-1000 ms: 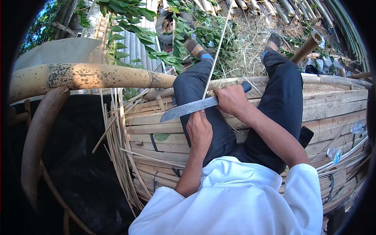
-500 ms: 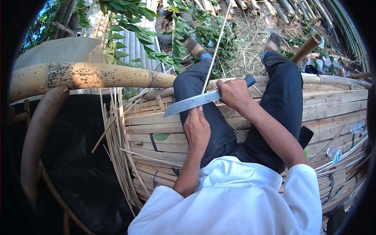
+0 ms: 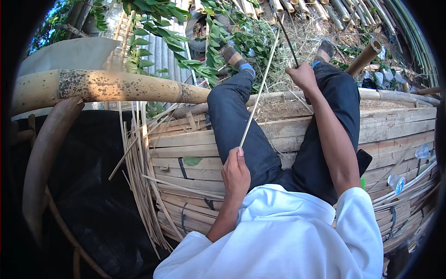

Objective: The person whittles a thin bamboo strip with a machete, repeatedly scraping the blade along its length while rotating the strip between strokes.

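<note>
Between the thumb and fingers of my left hand (image 3: 236, 173) is the lower end of a thin bamboo strip (image 3: 261, 88), which slants up and away past my left knee. My right hand (image 3: 303, 78) is wrapped round the handle of a knife (image 3: 289, 43), above my right thigh. The blade points forward and shows nearly edge-on as a thin dark line. Its tip lies close to the strip's upper part; whether they touch I cannot tell.
Bamboo slats (image 3: 186, 151) lie under my legs, with thin strips (image 3: 139, 186) bundled at the left. A thick bamboo pole (image 3: 125, 87) crosses the left side. A phone (image 3: 363, 162) and plastic cups (image 3: 396, 182) are at the right. Leaves and cut bamboo lie ahead.
My right hand has moved forward and right, turning the blade from across the strip to pointing away. My left hand has come slightly closer to my body with the strip.
</note>
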Action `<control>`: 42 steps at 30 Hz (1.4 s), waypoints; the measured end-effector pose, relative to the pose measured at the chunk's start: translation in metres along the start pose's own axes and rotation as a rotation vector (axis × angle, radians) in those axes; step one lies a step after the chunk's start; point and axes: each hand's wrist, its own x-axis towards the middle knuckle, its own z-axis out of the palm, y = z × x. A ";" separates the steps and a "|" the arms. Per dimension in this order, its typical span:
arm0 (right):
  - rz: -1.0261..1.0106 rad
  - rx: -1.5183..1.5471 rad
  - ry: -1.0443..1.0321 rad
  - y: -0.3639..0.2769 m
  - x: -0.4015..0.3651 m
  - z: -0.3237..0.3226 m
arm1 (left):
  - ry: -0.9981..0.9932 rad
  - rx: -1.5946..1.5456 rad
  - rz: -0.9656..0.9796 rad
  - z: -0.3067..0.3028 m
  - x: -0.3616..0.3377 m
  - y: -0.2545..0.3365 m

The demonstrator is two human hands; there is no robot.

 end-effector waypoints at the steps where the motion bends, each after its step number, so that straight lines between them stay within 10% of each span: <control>1: -0.004 0.002 0.003 0.002 0.001 0.005 | 0.004 -0.001 0.004 0.000 0.002 -0.002; 11: 0.089 1.359 -0.470 -0.027 -0.064 0.016 | -0.113 -0.092 -0.085 -0.002 0.019 -0.003; 25: -0.154 0.730 -0.589 -0.045 -0.094 0.020 | -0.481 -0.416 -0.202 0.003 0.052 0.002; 34: -0.808 -0.351 -0.234 -0.043 -0.105 0.007 | -0.285 -0.319 -0.094 0.006 0.049 -0.008; 42: -0.873 -0.386 -0.109 -0.039 -0.106 0.024 | -0.034 0.059 0.067 0.007 0.037 -0.003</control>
